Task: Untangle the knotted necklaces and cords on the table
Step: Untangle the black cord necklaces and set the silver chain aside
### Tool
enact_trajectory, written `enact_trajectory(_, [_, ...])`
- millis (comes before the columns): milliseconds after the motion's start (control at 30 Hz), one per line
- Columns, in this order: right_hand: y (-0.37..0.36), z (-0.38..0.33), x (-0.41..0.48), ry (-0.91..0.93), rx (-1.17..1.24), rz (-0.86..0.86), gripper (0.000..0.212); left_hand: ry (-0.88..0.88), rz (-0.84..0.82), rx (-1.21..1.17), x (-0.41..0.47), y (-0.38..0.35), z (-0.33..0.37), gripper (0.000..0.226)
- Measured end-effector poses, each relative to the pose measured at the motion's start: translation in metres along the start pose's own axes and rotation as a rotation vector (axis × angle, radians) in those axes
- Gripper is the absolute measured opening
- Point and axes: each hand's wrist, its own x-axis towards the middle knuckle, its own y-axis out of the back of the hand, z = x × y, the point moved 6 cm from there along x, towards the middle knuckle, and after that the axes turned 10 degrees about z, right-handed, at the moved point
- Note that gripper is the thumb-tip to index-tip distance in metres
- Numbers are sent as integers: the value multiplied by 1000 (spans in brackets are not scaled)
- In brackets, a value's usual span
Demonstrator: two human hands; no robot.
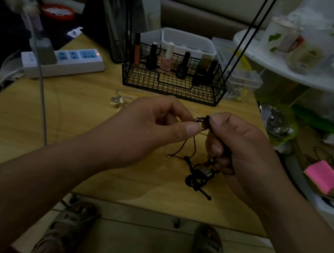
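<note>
- The left hand (pixel 151 128) is pinching a thin strand of the dark cord (pixel 204 123) between thumb and forefinger, its fingers (pixel 191 129) closing tightly on it.
- The right hand (pixel 240 151) is gripping the same cord just beside the left, with the thumb pressing on the knot and the other fingers (pixel 215 148) curling round the cord's lower length.
- The cord is being held above the worktop (pixel 58 118), near its front edge, with loose ends hanging between the hands.
- A bead (pixel 205 171) with a knotted black loop beneath it is dangling under the right hand; I cannot tell whether it is touching the worktop.
- A silver chain (pixel 123 97) with a pale charm is lying on the worktop beyond the left hand, partly hidden by it.
- A wire basket (pixel 172 87) is standing behind the chain, holding small bottles (pixel 167 62) upright.
- A power strip (pixel 65 62) is lying at the back left with a plug in it.
- A pink pad (pixel 324 177) is lying among clutter off to the right.
- Two sandalled feet (pixel 67 227) are resting on the floor below the worktop's front edge.
</note>
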Motion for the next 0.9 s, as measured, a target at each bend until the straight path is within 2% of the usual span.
enact_trajectory(67, [0, 0, -1, 9, -3, 4, 19, 6, 7, -42, 1, -1, 1, 19])
enact_trajectory(200, [-1, -1, -2, 39, -51, -14, 19, 63, 19, -94, 2, -1, -1, 16])
enact_trajectory(333, [-1, -2, -3, 58, -148, -43, 36, 77, 9, -90, 3, -4, -3, 16])
enact_trajectory(500, [-3, -10, -3, 234, -288, -22, 10, 86, -11, -59, 3, -7, -5, 19])
enact_trajectory(600, [5, -8, 0, 255, -290, 51, 14, 84, 24, -41, 4, -4, -5, 20])
enact_trajectory(700, [10, 1, 4, 165, -143, 66, 22, 91, 43, -52, 4, -4, -5, 18])
enact_trajectory(800, [7, 11, 7, 16, 38, 0, 29, 138, 56, -126, 4, -8, -8, 18])
enact_trajectory(900, [6, 11, 7, -4, -73, -89, 28, 152, 83, -181, 5, -9, -10, 21])
